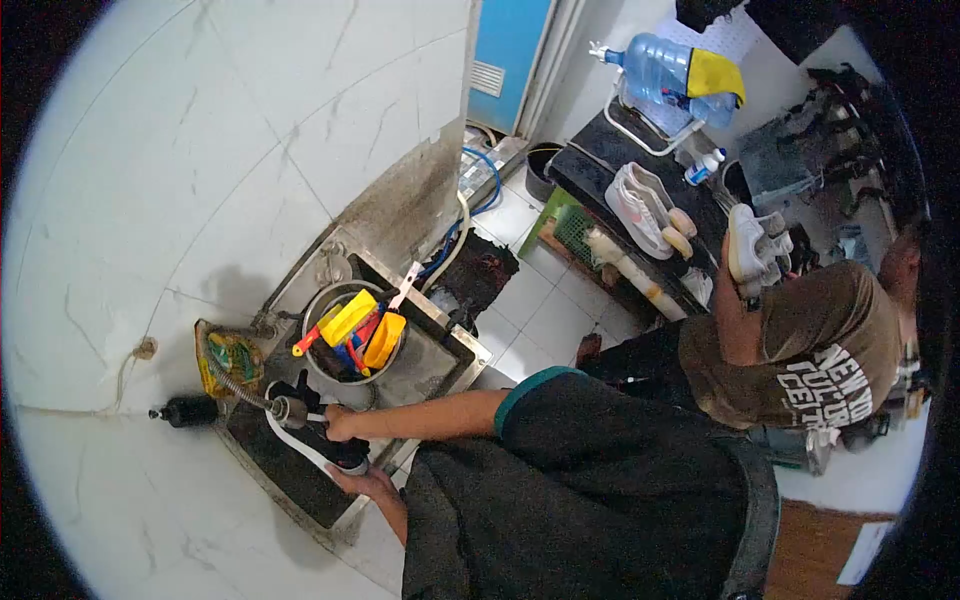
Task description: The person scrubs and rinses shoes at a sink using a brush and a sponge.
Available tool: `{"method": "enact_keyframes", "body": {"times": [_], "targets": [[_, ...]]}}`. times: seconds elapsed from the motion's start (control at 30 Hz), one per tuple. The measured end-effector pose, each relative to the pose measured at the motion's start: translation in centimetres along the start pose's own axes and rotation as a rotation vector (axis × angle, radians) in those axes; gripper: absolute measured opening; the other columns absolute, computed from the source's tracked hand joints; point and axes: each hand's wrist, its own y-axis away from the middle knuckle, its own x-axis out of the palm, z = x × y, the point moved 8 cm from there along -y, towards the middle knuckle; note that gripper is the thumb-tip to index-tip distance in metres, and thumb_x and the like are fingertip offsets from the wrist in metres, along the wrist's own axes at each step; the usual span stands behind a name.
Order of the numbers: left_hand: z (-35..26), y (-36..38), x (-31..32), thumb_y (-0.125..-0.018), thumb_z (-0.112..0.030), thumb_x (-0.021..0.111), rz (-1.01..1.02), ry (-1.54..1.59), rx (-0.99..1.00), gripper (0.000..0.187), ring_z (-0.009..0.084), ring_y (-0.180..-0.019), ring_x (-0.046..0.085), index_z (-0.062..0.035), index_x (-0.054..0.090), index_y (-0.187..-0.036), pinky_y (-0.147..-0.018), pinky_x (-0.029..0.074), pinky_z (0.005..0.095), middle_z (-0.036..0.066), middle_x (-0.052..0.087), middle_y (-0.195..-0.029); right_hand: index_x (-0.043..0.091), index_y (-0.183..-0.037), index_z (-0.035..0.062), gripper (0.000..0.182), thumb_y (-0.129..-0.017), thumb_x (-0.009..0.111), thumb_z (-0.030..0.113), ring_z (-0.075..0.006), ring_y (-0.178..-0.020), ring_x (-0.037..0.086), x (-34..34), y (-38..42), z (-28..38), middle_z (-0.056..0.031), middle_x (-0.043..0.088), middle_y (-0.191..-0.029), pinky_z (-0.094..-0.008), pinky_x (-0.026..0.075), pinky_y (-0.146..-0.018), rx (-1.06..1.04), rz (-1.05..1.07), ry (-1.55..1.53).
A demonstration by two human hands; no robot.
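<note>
A dark shoe with a white sole (298,443) is tilted over the black surface of the sink counter, below the end of a flexible metal faucet (288,408). My left hand (368,483) grips the shoe at its lower right end, fingers round the sole. Just above it, my right hand (342,423) is closed on a thin white handle (316,417) over the shoe's opening; the handle's far end is hidden by the faucet head. Beside the hands stands a metal pot (311,303) with yellow, red and blue brushes in it.
A yellow-green packet (212,345) and a black bottle (190,411) lie by the wall. To the right, another person (800,350) holds a white shoe (748,243). A black table (600,140) bears light shoes (637,210), a white bottle (705,167) and a water jug (655,68).
</note>
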Motion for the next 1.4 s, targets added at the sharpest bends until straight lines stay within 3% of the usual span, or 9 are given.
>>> {"method": "enact_keyframes", "body": {"times": [0.1, 0.3, 0.33, 0.47, 0.53, 0.67, 0.77, 1.3, 1.4], "targets": [[-1.1, 0.7, 0.1, -0.091, -0.043, 0.057, 0.019, -0.208, 0.196, 0.065, 0.0314, -0.112, 0.053, 0.0072, 0.042, -0.13, -0.098, 0.04, 0.0456, 0.021, 0.052, -0.124, 0.055, -0.116, -0.0017, 0.039, -0.078, 0.059, 0.003, -0.0332, -0.084, 0.068, -0.7, 0.1, -0.6, -0.0225, 0.061, -0.105, -0.0389, 0.055, -0.063, 0.052, -0.047, -0.206], [1.0, -0.4, -1.0, -0.088, -0.042, 0.062, -0.071, -0.045, -0.042, 0.067, 0.0314, -0.107, 0.054, 0.0062, 0.042, -0.13, -0.094, 0.042, 0.0469, 0.02, 0.053, -0.12, 0.057, -0.108, -0.0073, 0.036, -0.075, 0.064, 0.004, -0.0375, -0.091, 0.067, -1.1, -1.8, -1.5, -0.0251, 0.065, -0.099, -0.0461, 0.054, -0.078, -0.002, -0.119, 0.133], [-2.3, 3.4, 3.0, -0.087, -0.039, 0.063, -0.126, -0.092, 0.02, 0.064, 0.0312, -0.104, 0.055, 0.0047, 0.044, -0.13, -0.092, 0.042, 0.0451, 0.018, 0.054, -0.119, 0.062, -0.095, -0.0065, 0.027, -0.071, 0.064, 0.005, -0.0364, -0.088, 0.066, -1.8, -0.9, -0.9, -0.0269, 0.065, -0.089, -0.044, 0.054, -0.074, -0.061, -0.255, 0.111], [-1.0, 1.0, 1.1, -0.087, -0.038, 0.065, -0.066, -0.015, 0.017, 0.055, 0.0281, -0.101, 0.057, 0.0044, 0.053, -0.12, -0.088, 0.045, 0.0428, 0.016, 0.058, -0.117, 0.065, -0.096, -0.0007, 0.029, -0.068, 0.063, 0.006, -0.0379, -0.096, 0.064, -2.2, 1.8, 1.0, -0.0228, 0.066, -0.097, -0.0462, 0.05, -0.082, -0.132, -0.295, 0.08], [-2.5, 2.5, 1.7, -0.087, -0.04, 0.067, -0.326, -0.088, 0.005, 0.058, 0.0295, -0.098, 0.059, 0.007, 0.053, -0.117, -0.087, 0.048, 0.0418, 0.017, 0.06, -0.114, 0.065, -0.094, -0.0005, 0.027, -0.069, 0.064, 0.009, -0.0404, -0.095, 0.063, -2.6, 3.1, 2.8, -0.0233, 0.065, -0.095, -0.0473, 0.05, -0.083, -0.268, -0.357, 0.148], [-2.8, 2.0, 2.9, -0.089, -0.044, 0.063, -0.138, 0.083, 0.016, 0.057, 0.0268, -0.096, 0.063, 0.0052, 0.055, -0.116, -0.081, 0.052, 0.0393, 0.015, 0.063, -0.11, 0.063, -0.106, 0.0031, 0.029, -0.081, 0.06, 0.016, -0.0412, -0.098, 0.062, -1.7, 1.5, 2.1, -0.025, 0.066, -0.096, -0.0477, 0.049, -0.084, -0.157, -0.25, 0.138], [-2.3, 1.0, 2.4, -0.09, -0.045, 0.061, -0.091, 0.115, 0.01, 0.055, 0.0262, -0.095, 0.064, 0.0049, 0.056, -0.115, -0.08, 0.052, 0.0388, 0.013, 0.064, -0.108, 0.06, -0.118, 0.0039, 0.044, -0.081, 0.064, 0.026, -0.0394, -0.106, 0.06, -0.8, -1.2, 0.3, -0.0227, 0.062, -0.115, -0.044, 0.049, -0.09, -0.108, -0.155, 0.169], [0.1, -0.9, 1.1, -0.091, -0.053, 0.055, -0.045, 0.199, -0.151, 0.06, 0.0272, -0.107, 0.06, -0.0052, 0.05, -0.128, -0.088, 0.05, 0.0441, 0.01, 0.06, -0.12, 0.064, -0.1, -0.0047, 0.041, -0.081, 0.064, 0.031, -0.0374, -0.095, 0.065, -3.1, 1.0, 2.9, -0.0268, 0.066, -0.097, -0.0457, 0.05, -0.083, -0.124, 0.086, 0.284], [-0.4, -0.7, 1.5, -0.091, -0.054, 0.053, -0.044, 0.223, -0.154, 0.061, 0.0279, -0.11, 0.059, -0.007, 0.049, -0.129, -0.09, 0.049, 0.0453, 0.01, 0.058, -0.123, 0.062, -0.111, -0.0037, 0.053, -0.085, 0.066, 0.042, -0.0352, -0.103, 0.062, -4.0, 1.2, 2.7, -0.0233, 0.065, -0.107, -0.0431, 0.048, -0.088, -0.33, 0.036, 0.429]]}}
